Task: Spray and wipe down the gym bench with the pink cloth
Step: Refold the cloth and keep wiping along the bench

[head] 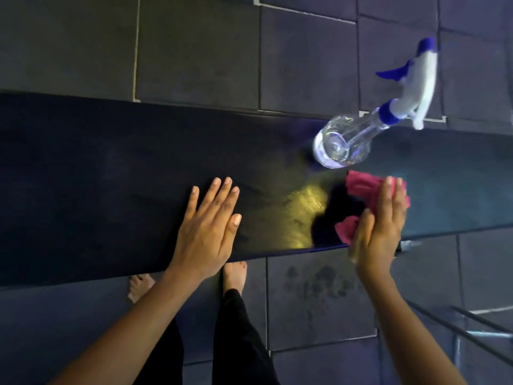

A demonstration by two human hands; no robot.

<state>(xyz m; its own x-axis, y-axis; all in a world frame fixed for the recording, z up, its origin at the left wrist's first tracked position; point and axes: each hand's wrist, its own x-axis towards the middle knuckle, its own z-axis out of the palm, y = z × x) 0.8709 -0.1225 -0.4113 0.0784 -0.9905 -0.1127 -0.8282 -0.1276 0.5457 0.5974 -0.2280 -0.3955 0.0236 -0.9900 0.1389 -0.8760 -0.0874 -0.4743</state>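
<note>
A long black padded gym bench (111,168) runs across the view from left to right. My left hand (208,226) lies flat on its near edge, fingers spread, holding nothing. My right hand (380,223) presses a crumpled pink cloth (361,187) against the bench top, to the right of a shiny lit patch. A clear spray bottle (344,143) with a white and blue trigger head stands on the bench just behind the cloth, apart from both hands.
Dark floor tiles (200,51) surround the bench. My bare feet (234,273) and black trousers stand at the bench's near side. Thin metal bars (472,332) cross the lower right corner. A scuffed patch marks the tile by my right arm.
</note>
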